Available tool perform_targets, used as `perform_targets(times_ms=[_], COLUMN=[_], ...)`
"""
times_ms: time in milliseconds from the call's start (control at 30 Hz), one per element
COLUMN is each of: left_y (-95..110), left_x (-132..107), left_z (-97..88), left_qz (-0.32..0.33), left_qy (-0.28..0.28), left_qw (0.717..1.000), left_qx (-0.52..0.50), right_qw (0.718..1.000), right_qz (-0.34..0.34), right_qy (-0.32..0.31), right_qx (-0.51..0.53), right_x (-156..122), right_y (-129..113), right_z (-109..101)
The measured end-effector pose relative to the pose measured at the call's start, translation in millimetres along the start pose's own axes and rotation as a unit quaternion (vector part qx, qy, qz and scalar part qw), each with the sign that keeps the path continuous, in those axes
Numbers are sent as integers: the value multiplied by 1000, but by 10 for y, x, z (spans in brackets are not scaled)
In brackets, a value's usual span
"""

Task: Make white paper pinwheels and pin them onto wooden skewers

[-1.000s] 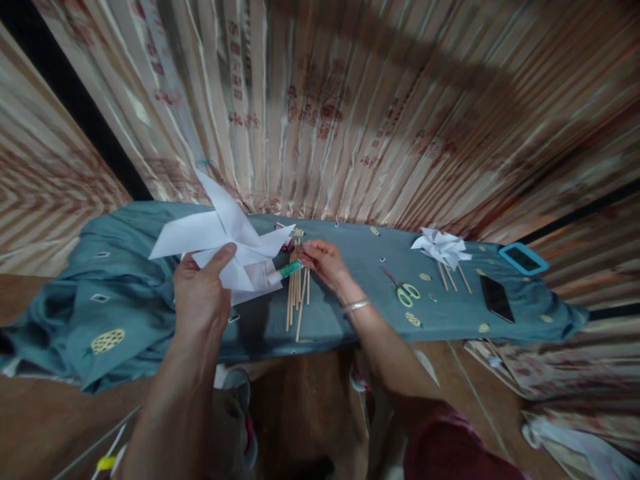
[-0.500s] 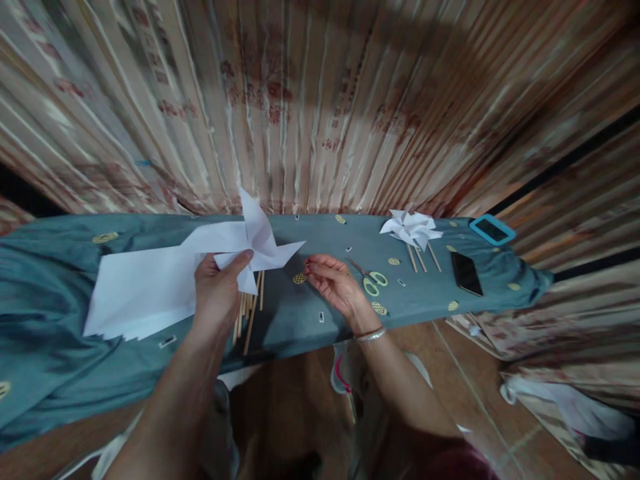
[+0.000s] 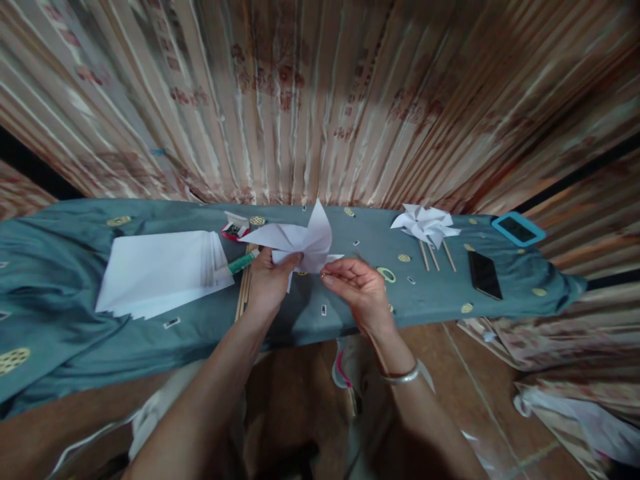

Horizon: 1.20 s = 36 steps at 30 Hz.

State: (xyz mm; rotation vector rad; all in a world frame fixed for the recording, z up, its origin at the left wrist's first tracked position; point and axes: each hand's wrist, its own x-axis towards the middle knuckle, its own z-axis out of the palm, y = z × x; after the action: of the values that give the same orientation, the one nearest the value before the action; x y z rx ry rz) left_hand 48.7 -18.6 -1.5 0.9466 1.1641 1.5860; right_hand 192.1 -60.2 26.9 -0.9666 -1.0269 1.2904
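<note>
My left hand (image 3: 269, 283) is closed on a folded white paper pinwheel (image 3: 296, 240), held up above the teal cloth (image 3: 60, 287). My right hand (image 3: 358, 287) is just right of the pinwheel, thumb and forefinger pinched together on something too small to make out, close to the paper's lower right edge. Thin wooden sticks (image 3: 243, 293) lie on the cloth under my left wrist. A green-capped glue tube (image 3: 243, 261) lies beside them.
A stack of white paper sheets (image 3: 160, 270) lies at the left. At the right are a finished pinwheel (image 3: 425, 224) with sticks, green-handled scissors (image 3: 385, 273), a black phone (image 3: 484, 274) and a blue-framed device (image 3: 517, 229). Striped curtains hang behind.
My left hand has carried the pinwheel rightward toward the middle. My right hand has lifted off the cloth and met the pinwheel's edge. The paper stack now shows fully.
</note>
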Motion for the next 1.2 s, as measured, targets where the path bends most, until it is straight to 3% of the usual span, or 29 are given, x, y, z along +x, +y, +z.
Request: perform_targets(times_ms=[200,500,633,933,1200], left_y=[98,109,77,103,233], left_x=[-88,-102,-86,-59,-135], left_z=[108,136,116,114,90], left_qz=[-11,-88,-83,-2,14], left_qy=[-11,0,7,22,-28], left_qw=[999,988,986,999,994], left_qx=[38,-126,-142,-36,109], right_qw=[988,995,993,991,997], right_qz=[-71,-67,-84,-56,27], right_qy=[46,45,42,61,46], right_qx=[-131,-64,-71,-107,58], right_x=[-108,-89,-71,-78,51], right_y=[81,119,119,157,207], right_z=[124,108,74,93,171])
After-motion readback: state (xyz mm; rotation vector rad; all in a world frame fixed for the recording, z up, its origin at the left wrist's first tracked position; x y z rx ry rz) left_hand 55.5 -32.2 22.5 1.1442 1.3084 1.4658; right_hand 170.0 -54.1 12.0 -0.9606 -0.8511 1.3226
